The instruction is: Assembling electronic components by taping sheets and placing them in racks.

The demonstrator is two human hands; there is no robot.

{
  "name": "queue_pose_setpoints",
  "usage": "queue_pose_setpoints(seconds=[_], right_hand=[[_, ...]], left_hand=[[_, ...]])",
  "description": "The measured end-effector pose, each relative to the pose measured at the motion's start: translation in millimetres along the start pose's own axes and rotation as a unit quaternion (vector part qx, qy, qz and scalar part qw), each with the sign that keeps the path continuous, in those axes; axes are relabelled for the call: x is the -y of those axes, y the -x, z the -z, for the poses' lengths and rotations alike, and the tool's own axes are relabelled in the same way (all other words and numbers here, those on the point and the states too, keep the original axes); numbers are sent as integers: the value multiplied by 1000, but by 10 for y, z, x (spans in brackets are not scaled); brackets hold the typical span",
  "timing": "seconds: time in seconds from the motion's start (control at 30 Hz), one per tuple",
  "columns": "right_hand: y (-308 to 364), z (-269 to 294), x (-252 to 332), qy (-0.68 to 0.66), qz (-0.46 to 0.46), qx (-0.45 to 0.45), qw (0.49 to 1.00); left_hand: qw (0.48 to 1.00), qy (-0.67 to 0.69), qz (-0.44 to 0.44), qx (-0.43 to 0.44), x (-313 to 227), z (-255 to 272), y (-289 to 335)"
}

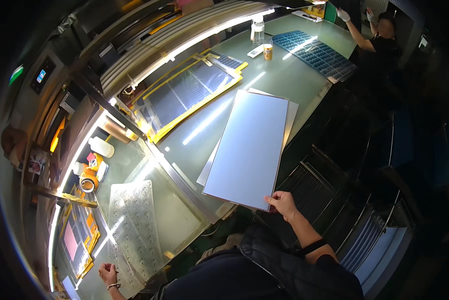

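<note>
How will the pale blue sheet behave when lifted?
Probably stiff: the pale blue sheet looks flat, edges straight, with the right hand at one corner. Likely light, since it looks thin. Its smooth-looking face might slide.

Bright tube light (pixel 215 33) over greenish worktable (pixel 284 77), floor (pixel 324 122) seemingly dark.

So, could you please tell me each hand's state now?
Left hand: curled; cannot tell if closed or holding anything.
Right hand: closed on the pale blue panel.
</note>
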State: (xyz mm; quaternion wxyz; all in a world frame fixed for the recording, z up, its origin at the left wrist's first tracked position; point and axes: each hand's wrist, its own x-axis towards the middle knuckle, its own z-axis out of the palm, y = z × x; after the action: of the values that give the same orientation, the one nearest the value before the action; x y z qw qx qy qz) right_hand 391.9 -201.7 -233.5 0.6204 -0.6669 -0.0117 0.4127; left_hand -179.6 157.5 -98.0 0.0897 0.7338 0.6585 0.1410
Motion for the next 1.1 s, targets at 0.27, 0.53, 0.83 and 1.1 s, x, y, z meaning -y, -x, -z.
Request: queue_pose_setpoints(seconds=[0.27, 0.53, 0.83, 1.1], right_hand=[[283, 130, 528, -238, -37, 98, 966], [391, -597, 600, -70, 16, 184, 980], [1014, -3142, -860, -157, -160, 238, 945], [1617, -3975, -923, -84, -437, 383, 809]], left_hand=[[996, 87, 20, 8, 203, 70, 143], [978, 201, 25, 43, 672, 614, 239], [936, -69, -259, -228, -105, 1975, 298], [838, -21, -480, -258, 28, 1055, 577]])
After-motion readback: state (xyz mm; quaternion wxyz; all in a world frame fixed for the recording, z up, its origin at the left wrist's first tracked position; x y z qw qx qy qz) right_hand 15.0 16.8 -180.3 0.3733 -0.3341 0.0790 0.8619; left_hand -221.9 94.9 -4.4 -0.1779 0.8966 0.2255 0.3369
